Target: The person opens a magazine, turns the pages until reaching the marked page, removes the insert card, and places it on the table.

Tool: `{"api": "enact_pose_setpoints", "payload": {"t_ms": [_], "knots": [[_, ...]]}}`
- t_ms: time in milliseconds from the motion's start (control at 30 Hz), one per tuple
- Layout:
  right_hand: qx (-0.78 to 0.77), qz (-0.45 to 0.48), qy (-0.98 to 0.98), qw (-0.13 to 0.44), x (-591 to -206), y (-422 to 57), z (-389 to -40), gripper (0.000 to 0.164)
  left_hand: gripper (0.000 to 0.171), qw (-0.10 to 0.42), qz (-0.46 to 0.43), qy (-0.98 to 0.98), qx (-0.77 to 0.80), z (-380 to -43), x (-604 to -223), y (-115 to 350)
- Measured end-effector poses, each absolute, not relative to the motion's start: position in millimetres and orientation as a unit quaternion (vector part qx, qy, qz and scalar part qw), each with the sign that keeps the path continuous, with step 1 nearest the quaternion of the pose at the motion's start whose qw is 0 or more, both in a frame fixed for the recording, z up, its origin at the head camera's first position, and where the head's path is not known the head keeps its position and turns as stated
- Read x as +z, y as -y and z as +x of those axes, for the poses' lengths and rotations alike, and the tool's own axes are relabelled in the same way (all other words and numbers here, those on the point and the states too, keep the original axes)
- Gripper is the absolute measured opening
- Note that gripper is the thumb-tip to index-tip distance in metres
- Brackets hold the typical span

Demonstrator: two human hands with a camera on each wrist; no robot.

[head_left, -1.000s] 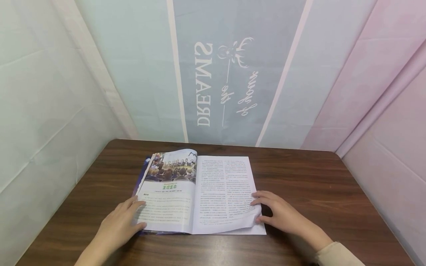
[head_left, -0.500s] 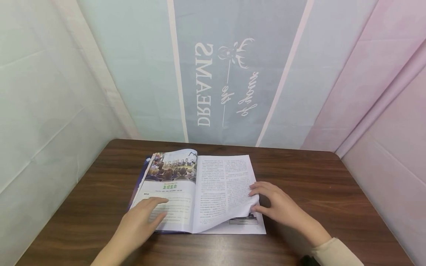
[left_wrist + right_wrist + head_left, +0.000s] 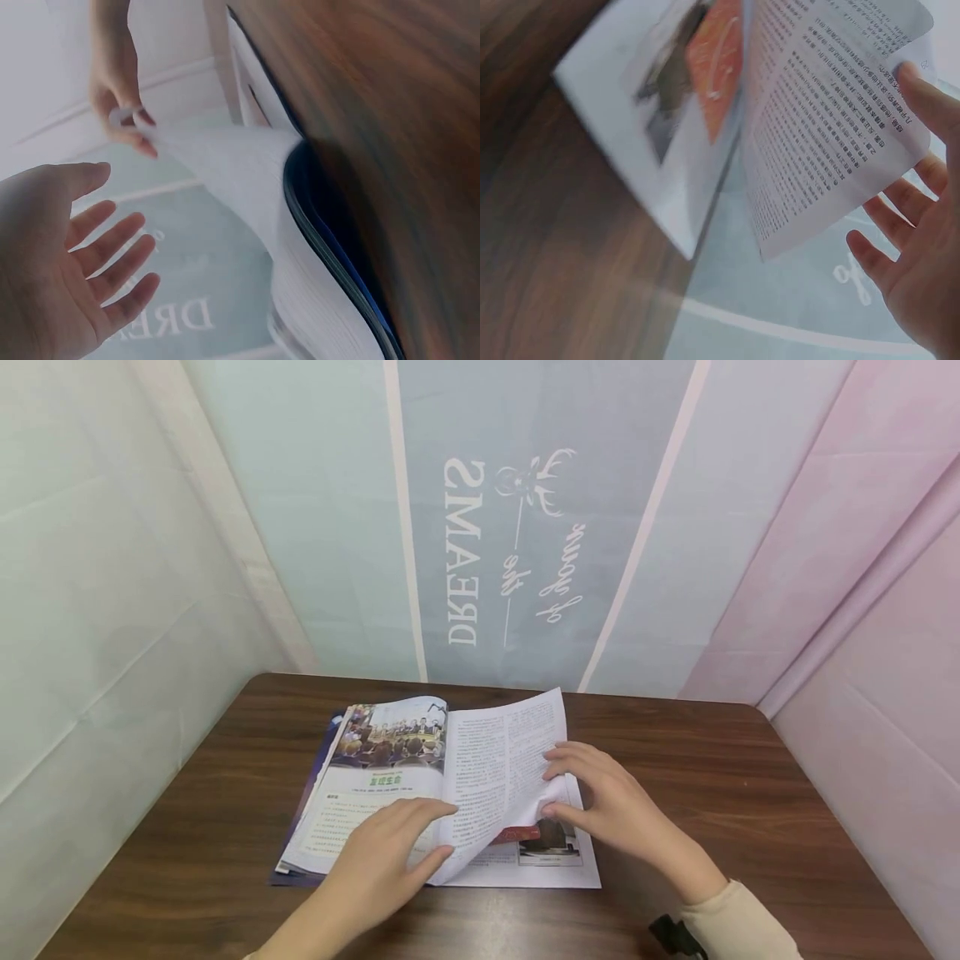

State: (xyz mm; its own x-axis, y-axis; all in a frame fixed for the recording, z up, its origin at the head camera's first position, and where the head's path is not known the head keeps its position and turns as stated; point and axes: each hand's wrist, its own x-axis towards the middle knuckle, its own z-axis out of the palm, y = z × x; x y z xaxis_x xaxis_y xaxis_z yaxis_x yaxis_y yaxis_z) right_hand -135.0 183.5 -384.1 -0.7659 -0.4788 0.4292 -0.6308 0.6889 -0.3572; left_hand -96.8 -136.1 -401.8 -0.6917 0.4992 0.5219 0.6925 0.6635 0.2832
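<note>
A magazine [image 3: 386, 802] lies spread on the table, a crowd picture and green heading on its left page. My right hand [image 3: 618, 802] pinches the outer edge of the right-hand page [image 3: 480, 760], which is lifted and curls toward the left. Under it, a page with a red block [image 3: 519, 834] and a dark photo [image 3: 551, 839] shows. In the right wrist view the thumb lies on the printed side of the page [image 3: 817, 127]. My left hand [image 3: 386, 852] is over the lower part of the magazine near the spine; the left wrist view shows its fingers [image 3: 112, 259] spread, holding nothing.
The brown wooden table [image 3: 712, 793] reaches out on both sides of the magazine. A fabric backdrop [image 3: 517, 568] with mirrored lettering stands behind, and pale cloth walls [image 3: 112, 610] flank it. A small black object [image 3: 675, 935] is by the right sleeve.
My right hand has lifted the page's outer edge and moved it up and leftward, baring the page beneath. The left hand has travelled right, from the magazine's left edge toward the spine.
</note>
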Motion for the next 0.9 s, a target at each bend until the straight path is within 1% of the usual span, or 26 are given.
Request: {"api": "enact_pose_setpoints", "payload": {"t_ms": [267, 567, 700, 900], "knots": [[0.265, 0.322, 0.895, 0.160, -368, -161, -137, 0.041, 0.045, 0.198, -0.353, 0.869, -0.284, -103, -395, 110], [0.263, 0.326, 0.893, 0.161, -359, -146, -137, 0.042, 0.039, 0.233, -0.355, 0.846, -0.323, -109, -395, 98], [0.270, 0.333, 0.886, 0.176, -358, -142, -137, 0.045, 0.042, 0.247, -0.348, 0.843, -0.327, -111, -396, 98], [0.298, 0.337, 0.869, 0.206, -359, -141, -135, 0.052, 0.048, 0.257, -0.313, 0.857, -0.319, -112, -397, 102]]}}
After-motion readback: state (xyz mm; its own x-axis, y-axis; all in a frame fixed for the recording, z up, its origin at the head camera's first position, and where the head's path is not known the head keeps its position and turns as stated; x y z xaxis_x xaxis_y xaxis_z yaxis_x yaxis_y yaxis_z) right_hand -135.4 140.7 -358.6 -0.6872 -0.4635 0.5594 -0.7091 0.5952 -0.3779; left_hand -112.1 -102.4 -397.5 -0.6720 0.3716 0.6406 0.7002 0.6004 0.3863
